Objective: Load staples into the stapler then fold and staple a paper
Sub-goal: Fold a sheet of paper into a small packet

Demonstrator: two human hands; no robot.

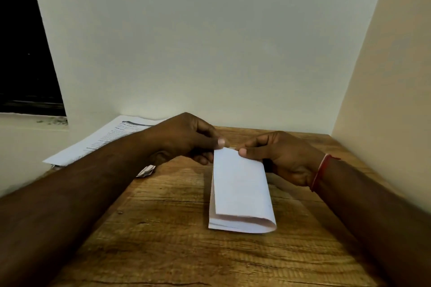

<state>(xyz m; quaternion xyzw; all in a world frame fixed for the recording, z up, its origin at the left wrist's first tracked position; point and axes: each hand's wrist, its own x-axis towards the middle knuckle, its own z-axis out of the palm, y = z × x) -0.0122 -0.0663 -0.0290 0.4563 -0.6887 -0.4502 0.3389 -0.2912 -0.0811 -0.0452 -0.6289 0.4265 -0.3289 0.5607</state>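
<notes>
Paper already folded, left hand and right hand pinching its far edge; stapling seemingly remains (no stapler shows).

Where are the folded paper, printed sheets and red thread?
folded paper point(240, 189): head view, middle of top flap.
printed sheets point(106, 135): head view, printed area of top sheet.
red thread point(320, 171): head view, strand across right wrist.

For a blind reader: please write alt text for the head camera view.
A left hand and a right hand pinch the far end of a folded white paper on a wooden table. The right wrist wears a red thread; printed sheets and a small crumpled scrap lie at far left.
</notes>
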